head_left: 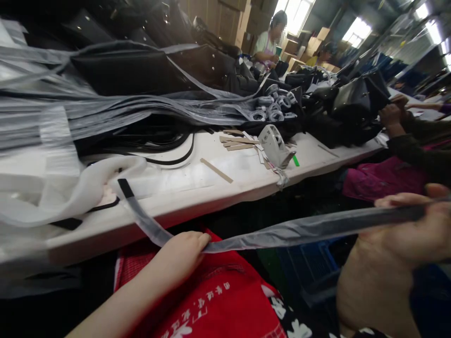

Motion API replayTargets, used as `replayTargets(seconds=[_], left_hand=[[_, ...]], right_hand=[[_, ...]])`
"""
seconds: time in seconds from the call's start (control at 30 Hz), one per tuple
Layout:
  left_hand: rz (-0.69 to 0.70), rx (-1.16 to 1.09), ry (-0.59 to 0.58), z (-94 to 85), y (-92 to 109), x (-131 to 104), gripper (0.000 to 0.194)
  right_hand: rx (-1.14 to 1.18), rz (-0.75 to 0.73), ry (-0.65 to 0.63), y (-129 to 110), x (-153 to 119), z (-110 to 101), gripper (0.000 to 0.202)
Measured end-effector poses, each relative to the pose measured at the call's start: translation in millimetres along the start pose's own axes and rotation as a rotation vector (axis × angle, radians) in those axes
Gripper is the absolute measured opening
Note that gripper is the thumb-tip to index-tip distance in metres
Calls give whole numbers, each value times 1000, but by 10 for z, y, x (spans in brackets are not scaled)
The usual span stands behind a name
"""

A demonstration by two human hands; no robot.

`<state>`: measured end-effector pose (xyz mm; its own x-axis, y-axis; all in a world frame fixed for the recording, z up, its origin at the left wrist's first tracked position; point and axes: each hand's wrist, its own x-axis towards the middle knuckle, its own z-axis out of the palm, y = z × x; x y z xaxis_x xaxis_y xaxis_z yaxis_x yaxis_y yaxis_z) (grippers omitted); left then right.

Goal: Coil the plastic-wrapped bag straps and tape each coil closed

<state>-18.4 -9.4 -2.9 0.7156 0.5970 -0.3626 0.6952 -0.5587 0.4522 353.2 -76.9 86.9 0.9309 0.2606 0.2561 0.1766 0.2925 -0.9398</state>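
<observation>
Crosswise, strap (126,188) in plastic sleeve (299,232), hands (186,253) (408,234) gripping

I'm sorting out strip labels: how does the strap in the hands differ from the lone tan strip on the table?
The strap is dark under cloudy film; the tan strip looks unwrapped. The strap looks much longer and bends, gripped by the left hand and right hand; the tan strip lies straight on the table. Both are narrow.

Long flat black strap in cloudy film (296,232): stretched, slightly sagging, between the left hand (188,246) and right hand (419,230)
Film (246,240): translucent, wrinkled
Bare black tip (126,188): square-cut, angled away beyond the left hand
</observation>
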Motion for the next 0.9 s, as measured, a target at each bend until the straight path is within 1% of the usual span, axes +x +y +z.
replayTargets(seconds=[0.03, 0.1, 0.13, 0.17, 0.27, 0.3, 0.33, 0.4, 0.47, 0.5, 0.53, 0.57, 0.6, 0.63, 0.67, 0.7, 0.73, 0.77, 0.8, 0.83, 0.87, 0.9], left_hand=[[-40, 25, -21, -16, -23, -16, 21], [-87, 49, -57, -50, -51, -65, 21], [-82, 39, -70, -65, -52, -96, 23], [-64, 16, -78, -79, -44, -129, 27], [17, -114, -109, -135, 35, -238, 39], [30, -177, -134, -165, 73, -273, 42], [36, -255, -169, -202, 111, -305, 45], [28, -464, -250, -288, 180, -358, 48], [-7, -723, -349, -361, 233, -386, 51], [-23, -846, -396, -380, 256, -388, 52], [-33, -950, -444, -382, 279, -380, 53], [-37, -1027, -487, -368, 305, -360, 54], [-28, -1070, -526, -338, 335, -327, 55], [-12, -1083, -556, -294, 372, -282, 55], [6, -1077, -573, -241, 417, -226, 55], [19, -1062, -582, -183, 468, -162, 54], [29, -1042, -581, -125, 522, -96, 52], [38, -1014, -565, -72, 574, -31, 49], [59, -975, -541, -29, 615, 28, 45], [93, -919, -507, 2, 637, 75, 40], [132, -843, -468, 16, 632, 107, 34], [167, -755, -432, 15, 595, 118, 29]], right_hand=[[13, 54, 36, 80, 66, 32, 26], [-5, 218, 67, 273, 119, 61, 21], [-27, 284, 46, 364, 111, 58, 20], [-42, 297, 7, 440, 91, 48, 20], [-18, 220, -154, 557, 73, 37, 20], [-2, 220, -181, 580, 111, 54, 21], [-5, 228, -180, 610, 178, 82, 21], [-142, 252, -189, 715, 371, 140, 21], [-372, 270, -251, 855, 547, 163, 18], [-474, 276, -297, 919, 586, 160, 16], [-542, 283, -335, 967, 573, 150, 13], [-584, 268, -370, 994, 501, 140, 13], [-611, 210, -408, 999, 368, 132, 15], [-639, 113, -473, 981, 179, 129, 17], [-651, 3, -587, 942, -53, 134, 19], [-638, -106, -761, 888, -313, 146, 20], [-584, -166, -998, 823, -582, 166, 21], [-509, -176, -1278, 757, -838, 191, 23], [-428, -137, -1550, 696, -1061, 219, 26], [-373, -78, -1784, 650, -1235, 244, 29], [-360, -22, -1959, 623, -1347, 264, 31], [-384, 23, -2058, 621, -1392, 275, 32]])
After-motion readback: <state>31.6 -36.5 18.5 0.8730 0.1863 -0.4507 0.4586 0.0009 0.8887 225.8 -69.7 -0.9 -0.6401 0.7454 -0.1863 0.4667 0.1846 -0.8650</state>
